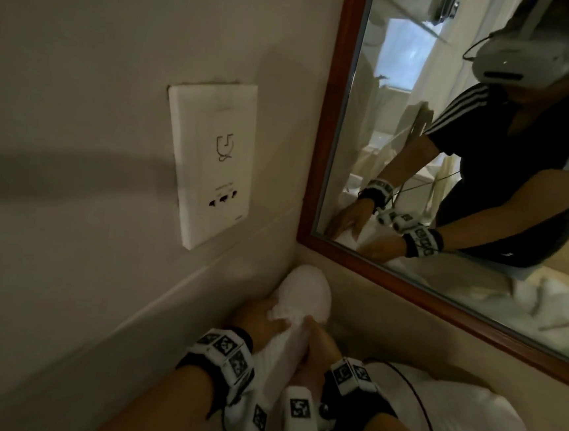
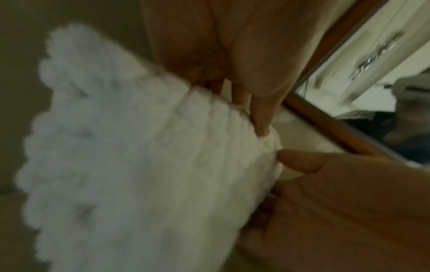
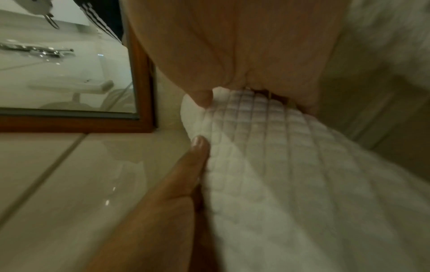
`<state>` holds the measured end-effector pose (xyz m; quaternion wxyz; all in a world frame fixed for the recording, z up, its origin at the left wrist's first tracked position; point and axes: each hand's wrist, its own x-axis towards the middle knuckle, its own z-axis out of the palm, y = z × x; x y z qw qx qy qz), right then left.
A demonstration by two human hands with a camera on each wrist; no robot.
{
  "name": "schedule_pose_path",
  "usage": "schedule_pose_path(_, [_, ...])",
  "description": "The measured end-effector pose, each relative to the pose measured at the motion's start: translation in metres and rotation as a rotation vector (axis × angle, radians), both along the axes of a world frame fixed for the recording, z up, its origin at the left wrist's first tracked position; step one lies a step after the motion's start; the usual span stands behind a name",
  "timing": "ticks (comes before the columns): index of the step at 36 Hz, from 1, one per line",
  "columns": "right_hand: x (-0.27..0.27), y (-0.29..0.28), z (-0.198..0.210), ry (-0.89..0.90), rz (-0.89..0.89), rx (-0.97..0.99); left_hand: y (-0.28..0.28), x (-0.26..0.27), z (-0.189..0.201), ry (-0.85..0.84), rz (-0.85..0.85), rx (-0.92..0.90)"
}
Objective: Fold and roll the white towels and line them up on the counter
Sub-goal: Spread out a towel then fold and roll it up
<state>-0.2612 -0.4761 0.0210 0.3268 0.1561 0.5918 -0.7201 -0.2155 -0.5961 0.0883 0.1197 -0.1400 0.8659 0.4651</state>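
— Towel (image 1: pixel 296 314) lying where?
— Lying rolled in the counter (image 3: pixel 69 174) corner, under the mirror (image 1: pixel 487 164); left hand (image 1: pixel 260 319) and right hand (image 1: pixel 316 342) are both gripping it, fingers curled round

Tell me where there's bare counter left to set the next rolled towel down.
Bare counter shows beside the rolled towel, running along the foot of the wood-framed mirror. The corner under the wall socket plate is crowded: the roll fills it, with the left hand and right hand on it. More white towel covers the near right.
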Motion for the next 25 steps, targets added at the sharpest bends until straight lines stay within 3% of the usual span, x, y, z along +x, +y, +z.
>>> schedule_pose_path(2, [0.000, 0.002, -0.009, -0.026, -0.053, 0.042, 0.000, 0.001, -0.014, -0.001, 0.000, -0.028])
schedule_pose_path(7, [-0.003, -0.001, -0.016, -0.238, -0.087, -0.180, -0.005, -0.002, -0.025, 0.051, 0.048, 0.005])
schedule_pose_path(16, [-0.017, -0.002, -0.013, -0.139, -0.039, 0.002, -0.006, -0.003, -0.027, 0.046, -0.031, -0.112])
schedule_pose_path(22, [-0.031, -0.002, 0.007, -0.078, -0.059, -0.036, -0.015, 0.007, -0.021, -0.005, -0.094, -0.086])
schedule_pose_path(25, [-0.024, -0.009, 0.003, -0.047, -0.093, -0.148, -0.015, 0.018, -0.022, -0.003, -0.081, -0.086])
